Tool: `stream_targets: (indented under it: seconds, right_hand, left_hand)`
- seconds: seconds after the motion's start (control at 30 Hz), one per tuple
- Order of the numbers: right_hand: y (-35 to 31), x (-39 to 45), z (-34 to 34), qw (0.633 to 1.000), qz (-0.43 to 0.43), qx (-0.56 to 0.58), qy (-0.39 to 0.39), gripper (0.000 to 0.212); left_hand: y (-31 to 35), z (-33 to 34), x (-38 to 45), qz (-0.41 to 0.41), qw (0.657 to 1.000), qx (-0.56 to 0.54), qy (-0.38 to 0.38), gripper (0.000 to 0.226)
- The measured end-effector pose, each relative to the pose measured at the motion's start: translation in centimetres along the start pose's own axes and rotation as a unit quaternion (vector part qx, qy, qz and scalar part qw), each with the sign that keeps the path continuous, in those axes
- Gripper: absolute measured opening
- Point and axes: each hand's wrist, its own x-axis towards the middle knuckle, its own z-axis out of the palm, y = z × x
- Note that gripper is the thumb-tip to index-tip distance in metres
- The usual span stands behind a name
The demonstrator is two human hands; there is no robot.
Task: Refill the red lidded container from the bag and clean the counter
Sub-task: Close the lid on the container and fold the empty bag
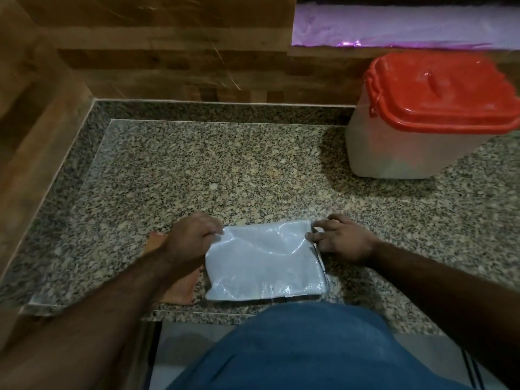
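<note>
Gripping the far corners of a flat, sealed clear plastic bag filled with white powder or grain [266,267], I have both hands on it at the near edge of the speckled grey-and-beige granite counter [197,170]. My left hand [191,239] is curled over the bag's far left corner, fingers pinching the plastic. My right hand [342,239] holds the far right corner, thumb and fingertips closed on the bag's edge. The bag lies flat on the counter, just in front of my blue shirt [304,347].

Under my left forearm, partly hidden by it, an orange-pink cloth [180,288] lies on the counter, touching the bag's left side or slipping a little beneath it (I cannot tell which).

Well apart from the bag, at the far right of the counter, stands the translucent white plastic container with a red clip-on lid [439,88]. Its lid is on and it stands upright, close to the back wall. What is inside is too cloudy to make out.

Brown wood-pattern wall tiles [168,66] rise behind and to the left of the counter, and a purple-lit ledge [394,26] sits above the container.
</note>
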Motion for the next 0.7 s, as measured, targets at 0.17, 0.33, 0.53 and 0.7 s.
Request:
stream_targets:
  seconds: [0.17,0.33,0.53,0.7]
  right_hand:
    - [-1.0,-0.1,-0.6,0.999,0.037,0.029,0.018,0.026]
    - [-1.6,0.4,0.1,0.981,0.125,0.146,0.040,0.026]
    - [-2.7,-0.6,-0.9,0.835,0.286,0.381,0.275,0.032]
    - [-4.1,-0.5,-3.1,0.462,0.412,0.652,0.438,0.009]
  left_hand:
    - [6.4,0.8,5.8,-0.058,0.979,-0.056,-0.187,0.074]
    - [8.7,2.9,9.1,-0.088,0.966,-0.003,-0.243,0.053]
    - [8.0,0.3,8.1,-0.122,0.940,-0.174,-0.265,0.022]
    - [6.6,-3.0,6.5,-0.178,0.901,-0.348,-0.189,0.023]
